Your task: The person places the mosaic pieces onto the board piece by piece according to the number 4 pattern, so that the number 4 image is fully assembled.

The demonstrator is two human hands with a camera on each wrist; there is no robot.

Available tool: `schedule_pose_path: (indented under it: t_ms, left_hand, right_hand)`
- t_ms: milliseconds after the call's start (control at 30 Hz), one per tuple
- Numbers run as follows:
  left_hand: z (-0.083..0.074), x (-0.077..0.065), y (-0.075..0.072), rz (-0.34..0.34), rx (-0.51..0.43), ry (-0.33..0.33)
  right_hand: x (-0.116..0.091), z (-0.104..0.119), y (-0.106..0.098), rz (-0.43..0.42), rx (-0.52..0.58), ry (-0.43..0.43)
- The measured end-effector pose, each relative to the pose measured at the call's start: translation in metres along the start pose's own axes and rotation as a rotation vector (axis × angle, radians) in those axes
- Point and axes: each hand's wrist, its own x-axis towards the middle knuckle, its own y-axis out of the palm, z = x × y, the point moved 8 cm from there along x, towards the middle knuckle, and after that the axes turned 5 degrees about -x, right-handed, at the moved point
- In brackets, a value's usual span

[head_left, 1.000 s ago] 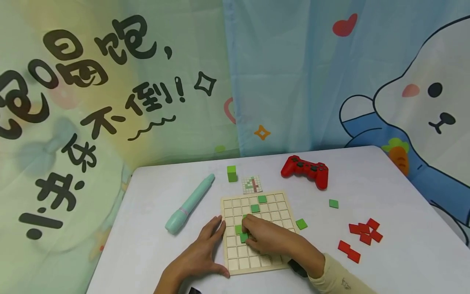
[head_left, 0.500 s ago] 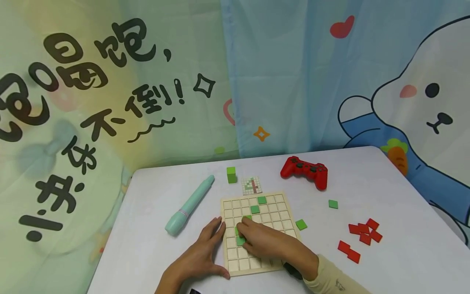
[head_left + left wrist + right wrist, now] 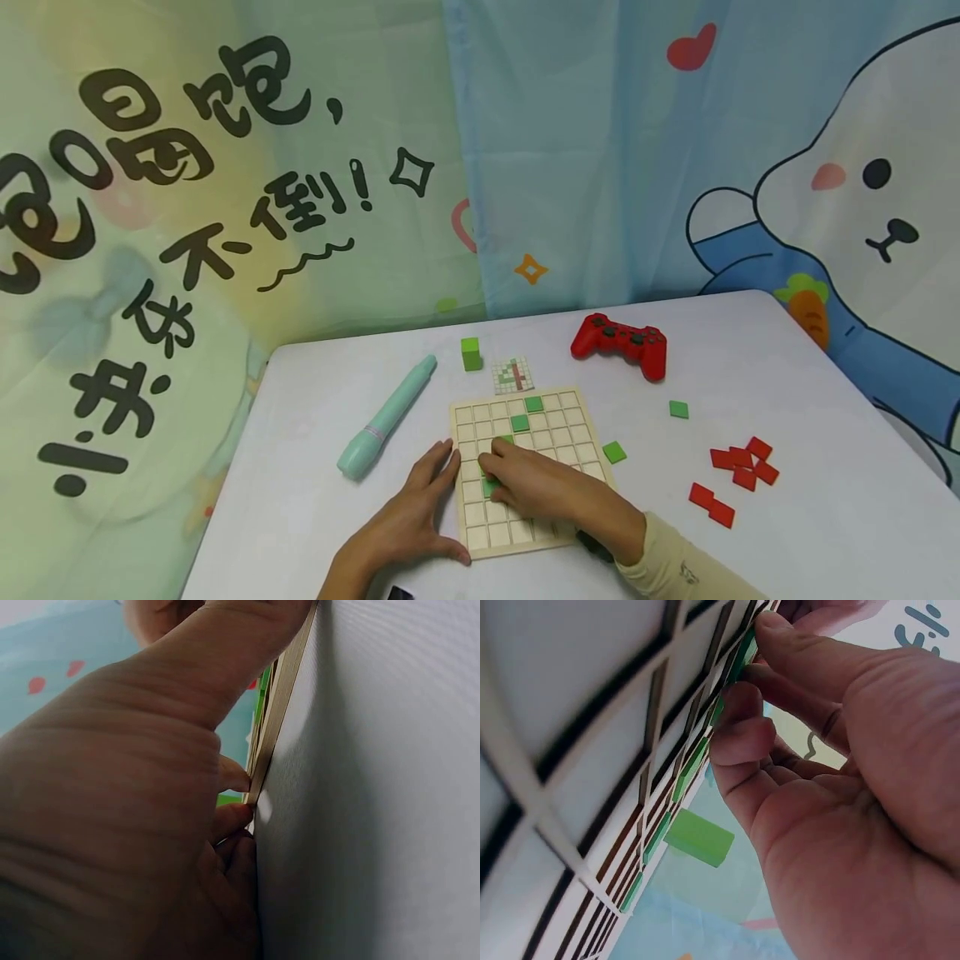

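Observation:
A wooden grid board (image 3: 558,437) lies on the white table. My left hand (image 3: 408,525) rests against its left side, fingertips along the edge and thumb at the front left corner. Over the left part of the grid, my right hand (image 3: 536,483) pinches a small green square tile (image 3: 489,487) between thumb and fingers. Close up in the right wrist view, that green tile (image 3: 742,656) stands right at the grid cells. Several green tiles (image 3: 520,423) sit in cells, running diagonally toward the back; the right hand's fingers partly cover those nearest it.
Behind the board lie a small pattern card (image 3: 513,377) and a green block (image 3: 471,354). A red game controller (image 3: 621,346) is at the back right, a mint-coloured microphone-shaped object (image 3: 386,417) at left. Loose green tiles (image 3: 614,452) and several red tiles (image 3: 742,458) lie at right.
My right hand has shifted slightly left over the board, with the green tile at its fingertips. My left hand stays at the board's edge.

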Motion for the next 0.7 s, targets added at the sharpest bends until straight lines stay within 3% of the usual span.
schedule_pose_path:
  t_ms: [200,367,500,633,700]
  left_hand:
    - [0.001,0.000,0.001,0.003,-0.010,-0.003]
    - [0.001,0.001,0.002,0.001,-0.010,-0.005]
    - [0.000,0.001,0.003,0.008,-0.008,-0.004]
    - [0.001,0.002,0.001,0.006,-0.016,-0.005]
    - [0.001,0.001,0.001,0.005,-0.025,-0.010]
  right_hand:
    - [-0.018,-0.025,-0.020,-0.061,0.091,0.095]
    - [-0.055,-0.078,-0.052,-0.206,0.147,0.231]
    - [-0.091,-0.121,-0.073,-0.318,0.152,0.400]
    - [-0.118,-0.151,-0.082,-0.420,0.125,0.497]
    - [-0.124,-0.160,-0.080,-0.427,0.130,0.532]
